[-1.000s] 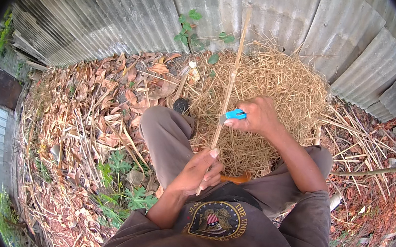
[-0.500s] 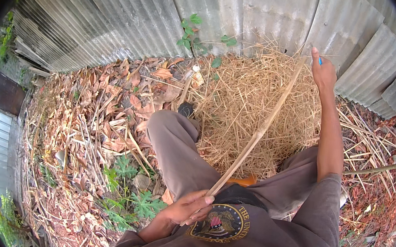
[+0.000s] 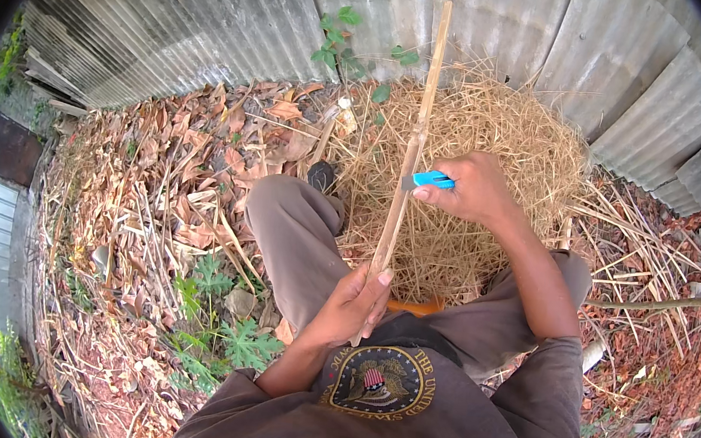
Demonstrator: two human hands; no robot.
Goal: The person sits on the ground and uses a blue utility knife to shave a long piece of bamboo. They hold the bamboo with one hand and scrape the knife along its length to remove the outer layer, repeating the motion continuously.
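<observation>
A person sits outdoors with knees spread, seen from above, in a dark shirt (image 3: 474, 423) with a round emblem on the chest and brown trousers (image 3: 290, 221). The left hand (image 3: 351, 304), low and near the middle, is closed around the lower part of a long, flat, pale wooden stick (image 3: 417, 136). The thumb lies along the stick, and a short end pokes out below the fingers, near the shirt. From there the stick slants up and slightly right, past a knobbly joint, its top end seen against a grey corrugated metal fence (image 3: 209, 21).

The right hand (image 3: 471, 188) grips a knife with a bright blue handle (image 3: 435, 179), thumb underneath. Its short grey blade (image 3: 410, 182) points left and overlaps the stick's right edge, between the joint and the left hand.

Behind the stick and the right hand spreads a heap of dry straw (image 3: 531, 153). Brown fallen leaves (image 3: 166, 172) cover the ground on the left, with a leafy green plant (image 3: 245, 345) beside the left forearm. A dark shoe (image 3: 321, 176) shows beyond the left knee. Something orange (image 3: 416, 307), partly hidden, lies between the legs.
</observation>
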